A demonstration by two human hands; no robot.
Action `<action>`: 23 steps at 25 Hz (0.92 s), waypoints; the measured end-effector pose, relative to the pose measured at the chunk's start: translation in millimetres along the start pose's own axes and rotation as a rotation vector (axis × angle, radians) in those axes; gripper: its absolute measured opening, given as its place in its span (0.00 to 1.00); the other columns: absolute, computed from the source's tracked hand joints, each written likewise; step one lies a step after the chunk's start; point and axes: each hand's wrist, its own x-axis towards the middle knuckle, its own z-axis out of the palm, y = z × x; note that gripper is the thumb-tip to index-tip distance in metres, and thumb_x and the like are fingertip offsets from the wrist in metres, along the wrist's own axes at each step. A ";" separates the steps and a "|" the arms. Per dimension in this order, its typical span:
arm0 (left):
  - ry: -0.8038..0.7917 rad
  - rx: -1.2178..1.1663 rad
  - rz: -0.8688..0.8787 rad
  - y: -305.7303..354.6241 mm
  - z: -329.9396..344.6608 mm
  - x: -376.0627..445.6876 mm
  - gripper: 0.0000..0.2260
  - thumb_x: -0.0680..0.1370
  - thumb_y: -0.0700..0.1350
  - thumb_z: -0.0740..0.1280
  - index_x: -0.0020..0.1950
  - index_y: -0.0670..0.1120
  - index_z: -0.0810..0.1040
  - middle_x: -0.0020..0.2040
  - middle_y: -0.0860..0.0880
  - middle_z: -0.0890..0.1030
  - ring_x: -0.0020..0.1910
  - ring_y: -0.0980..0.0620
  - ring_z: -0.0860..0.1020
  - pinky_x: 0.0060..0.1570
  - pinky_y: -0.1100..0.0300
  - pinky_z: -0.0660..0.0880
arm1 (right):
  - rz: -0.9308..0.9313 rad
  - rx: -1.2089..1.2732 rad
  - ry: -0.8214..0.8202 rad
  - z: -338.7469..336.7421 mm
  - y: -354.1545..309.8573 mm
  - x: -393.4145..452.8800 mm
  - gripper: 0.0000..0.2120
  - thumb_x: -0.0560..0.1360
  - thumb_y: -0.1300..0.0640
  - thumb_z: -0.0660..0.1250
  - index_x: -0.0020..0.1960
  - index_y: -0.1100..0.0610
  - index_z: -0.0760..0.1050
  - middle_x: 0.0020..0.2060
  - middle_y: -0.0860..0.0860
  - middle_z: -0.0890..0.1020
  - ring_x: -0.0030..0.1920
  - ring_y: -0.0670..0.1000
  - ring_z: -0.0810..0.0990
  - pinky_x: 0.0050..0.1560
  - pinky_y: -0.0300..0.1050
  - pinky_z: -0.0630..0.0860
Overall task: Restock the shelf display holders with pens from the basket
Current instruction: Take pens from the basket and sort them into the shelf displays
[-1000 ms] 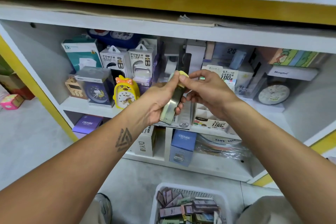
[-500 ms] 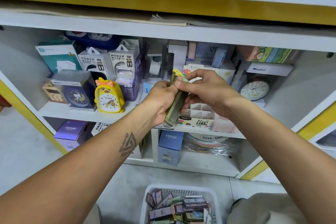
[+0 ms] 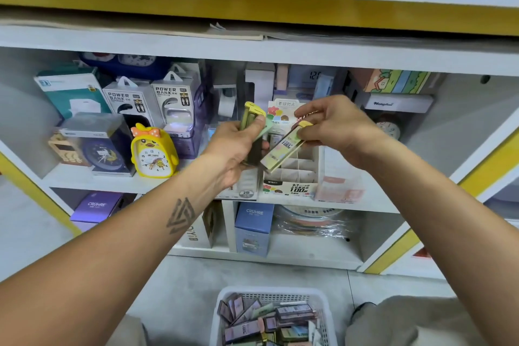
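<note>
My left hand (image 3: 238,146) grips a small stack of flat green and yellow pen packs (image 3: 252,121) upright in front of the middle shelf. My right hand (image 3: 337,126) pinches one yellow-green pack (image 3: 280,153) by its top end, tilted, just above the white divided display holder (image 3: 297,174) on the shelf. The two hands are a little apart. A white basket (image 3: 224,306) with several more packs stands on the floor at the bottom of the view.
Left of the holder stand power bank boxes (image 3: 174,101), a yellow chick alarm clock (image 3: 153,152) and a boxed blue clock (image 3: 98,146). A white clock (image 3: 390,128) sits at the right. Blue and purple boxes (image 3: 254,225) fill the lower shelf. The shelf above overhangs my hands.
My right hand has pulled one pack off the stack and moved it right and down over the holder. The left hand keeps the others. The view shifted slightly right.
</note>
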 end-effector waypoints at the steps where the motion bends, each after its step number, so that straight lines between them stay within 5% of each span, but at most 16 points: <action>1: 0.024 0.006 -0.003 1.5 -2.9 0.7 0.08 0.79 0.48 0.69 0.48 0.43 0.78 0.29 0.47 0.80 0.27 0.53 0.80 0.32 0.51 0.82 | -0.023 -0.014 0.030 -6.4 0.2 -0.6 0.15 0.72 0.73 0.73 0.57 0.63 0.79 0.49 0.62 0.84 0.46 0.60 0.86 0.45 0.47 0.84; 5: 0.037 -0.002 -0.050 -2.2 -13.5 -0.7 0.12 0.77 0.50 0.71 0.48 0.42 0.76 0.30 0.43 0.78 0.27 0.47 0.80 0.31 0.54 0.81 | -0.128 -0.065 0.116 -19.6 3.6 -2.2 0.15 0.71 0.70 0.76 0.54 0.57 0.80 0.49 0.58 0.84 0.49 0.59 0.85 0.50 0.52 0.84; 9: 0.000 -0.009 -0.082 -10.7 -18.5 -1.9 0.13 0.76 0.51 0.72 0.48 0.42 0.75 0.30 0.43 0.78 0.28 0.46 0.80 0.30 0.57 0.79 | -0.246 -0.524 0.210 -27.5 17.4 4.6 0.14 0.72 0.63 0.76 0.52 0.47 0.83 0.48 0.50 0.82 0.49 0.51 0.80 0.49 0.41 0.74; 15: -0.082 -0.041 -0.123 -10.0 -11.4 -1.4 0.08 0.71 0.39 0.76 0.44 0.40 0.79 0.30 0.44 0.79 0.26 0.48 0.79 0.28 0.60 0.78 | -0.425 -0.643 0.235 -14.9 38.9 16.6 0.15 0.78 0.66 0.64 0.61 0.52 0.76 0.46 0.58 0.82 0.45 0.58 0.79 0.45 0.49 0.77; 18: -0.094 -0.070 -0.133 -10.3 -4.3 -0.9 0.06 0.71 0.32 0.74 0.45 0.38 0.79 0.30 0.42 0.79 0.26 0.47 0.79 0.26 0.60 0.78 | -0.452 -0.710 0.215 -5.8 44.9 22.8 0.12 0.78 0.65 0.63 0.56 0.51 0.69 0.42 0.56 0.79 0.41 0.58 0.76 0.38 0.47 0.69; 23: -0.089 -0.169 -0.143 -10.7 2.3 1.4 0.07 0.76 0.36 0.72 0.51 0.36 0.77 0.33 0.40 0.80 0.29 0.44 0.80 0.28 0.58 0.78 | -0.464 -0.697 0.125 1.8 50.6 31.0 0.09 0.78 0.66 0.66 0.54 0.54 0.74 0.44 0.52 0.78 0.44 0.54 0.75 0.43 0.47 0.72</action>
